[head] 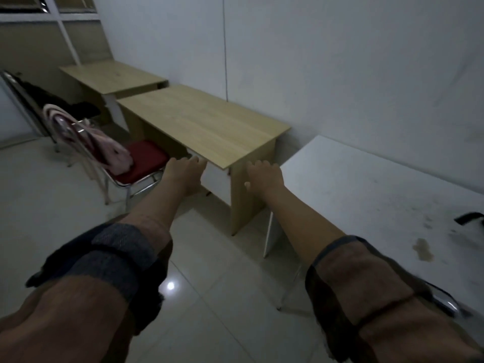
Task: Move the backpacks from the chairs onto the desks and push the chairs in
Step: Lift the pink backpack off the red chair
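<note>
A pink backpack sits on a red-seated chrome chair pulled out from the middle wooden desk. Further back, a dark backpack rests on another chair by the far wooden desk. Both my arms reach forward. My left hand hovers with relaxed fingers between the red seat and the desk's front edge, holding nothing. My right hand is also relaxed and empty, near the desk's right front corner.
A white desk stands at the right with a dark strap at its edge and a stain. A chrome chair part shows under my right sleeve. White wall behind the desks; pale tiled floor at the front.
</note>
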